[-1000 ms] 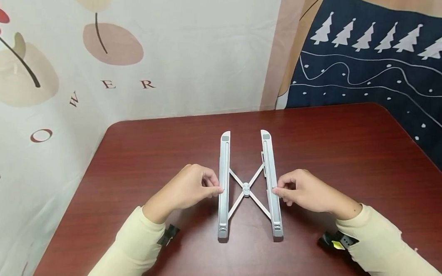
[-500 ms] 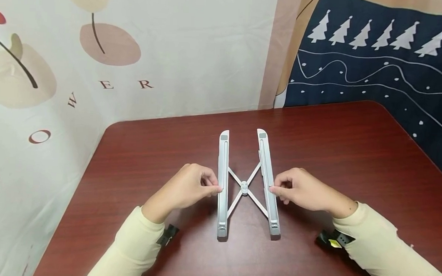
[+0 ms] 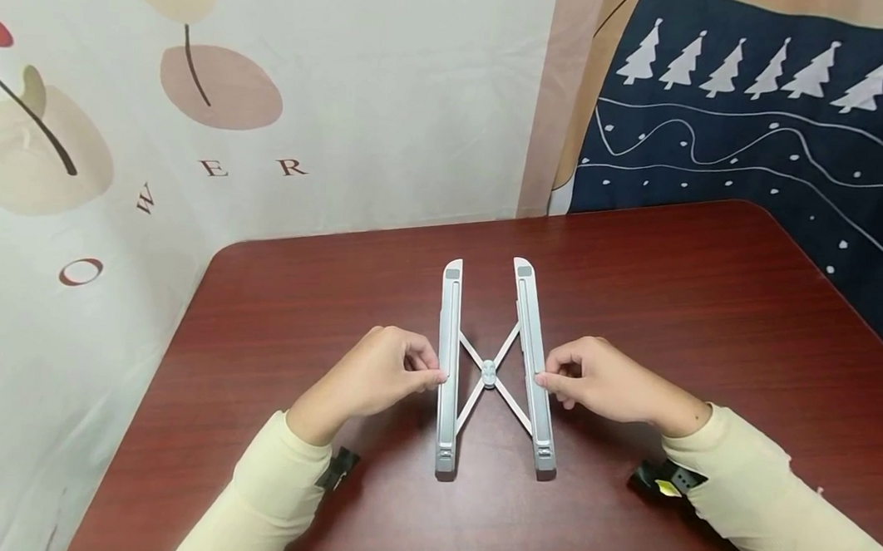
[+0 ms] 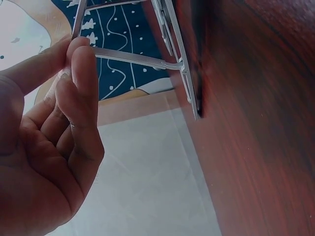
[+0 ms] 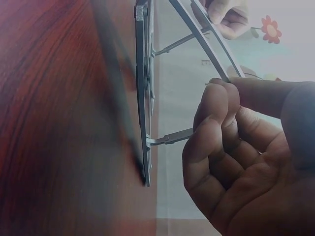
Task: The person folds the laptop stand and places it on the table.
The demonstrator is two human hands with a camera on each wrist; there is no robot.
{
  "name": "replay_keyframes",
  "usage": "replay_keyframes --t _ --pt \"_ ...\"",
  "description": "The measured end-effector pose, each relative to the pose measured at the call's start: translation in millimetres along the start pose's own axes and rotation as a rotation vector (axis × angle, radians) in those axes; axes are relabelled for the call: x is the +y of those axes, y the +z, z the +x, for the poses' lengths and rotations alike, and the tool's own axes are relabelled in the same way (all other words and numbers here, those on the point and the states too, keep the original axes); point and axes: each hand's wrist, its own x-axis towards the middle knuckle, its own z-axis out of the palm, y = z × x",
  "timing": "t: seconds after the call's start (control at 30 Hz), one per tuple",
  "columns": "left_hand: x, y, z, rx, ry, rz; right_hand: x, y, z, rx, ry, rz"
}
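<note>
Head view: that's a reddish-brown tabletop (image 3: 321,286) with a silver folding stand (image 3: 488,381) standing around the middle, its left rail (image 3: 450,334) and right rail (image 3: 532,334) partly spread. I've got my left hand (image 3: 387,374) pinching the left rail and my right hand (image 3: 607,379) pinching the right one, both roughly halfway along. Between them, thin crossed bars (image 3: 513,407) meet at a little grey hub (image 3: 489,368).

Silver folding stand (image 3: 488,379), unfolded, on counter (image 3: 320,302) — two long slim upper rails (image 3: 450,334), far ends rounded, small grey pad (image 3: 452,274) near each far end, gap looking wider at near ends. Thin crossbars (image 3: 472,349) form X between rails, oval hub (image 3: 489,373) at crossing. Wrist views — lower rail (image 5: 141,88) along counter, strut (image 4: 133,58) linking it to raised upper rail.
</note>
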Motion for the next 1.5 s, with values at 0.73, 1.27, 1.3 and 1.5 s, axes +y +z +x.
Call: replay_keyframes --t 0.73,1.27,1.3,1.5 --pt "0.5 2.3 1.7 -0.018 -0.018 -0.023 -1.3 1.9 1.7 0.01 -0.023 -0.06" --pt "1.8 -0.3 2.7 -0.01 -0.027 -0.029 -4.0 4.2 6.7 0.018 -0.029 -0.074" --pt "1.7 -0.1 2.8 -0.013 -0.03 -0.03 -4.1 4.4 6.8 0.017 -0.029 -0.073" --pt "0.4 2.2 2.6 -0.017 -0.031 -0.039 -3.5 6.9 7.3 0.013 -0.034 -0.068"
